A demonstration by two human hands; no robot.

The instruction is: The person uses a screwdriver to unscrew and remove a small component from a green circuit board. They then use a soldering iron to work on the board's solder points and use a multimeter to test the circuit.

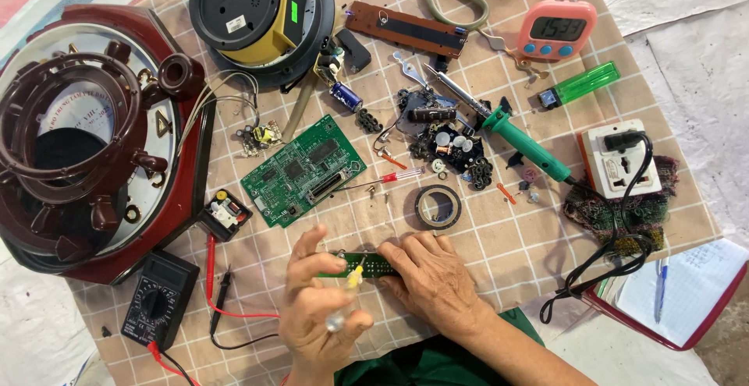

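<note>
Gripping a clear-handled screwdriver [346, 296], the left hand [320, 316] is setting its yellow tip on a narrow green circuit strip [355, 263], which the right hand [433, 277] is pinning to the checked cloth [507, 238]. Farther off are lying a tape roll [437, 206], a larger green circuit board [303, 170] and a green-handled soldering iron [499, 127].

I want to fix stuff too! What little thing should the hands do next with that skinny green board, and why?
Probably press the screwdriver tip down onto the narrow green board. The left hand grips the yellow-tipped clear tool right over it, while the right hand pins the board flat on the checked cloth. The tip's exact spot is hidden, so that's a guess.
</note>
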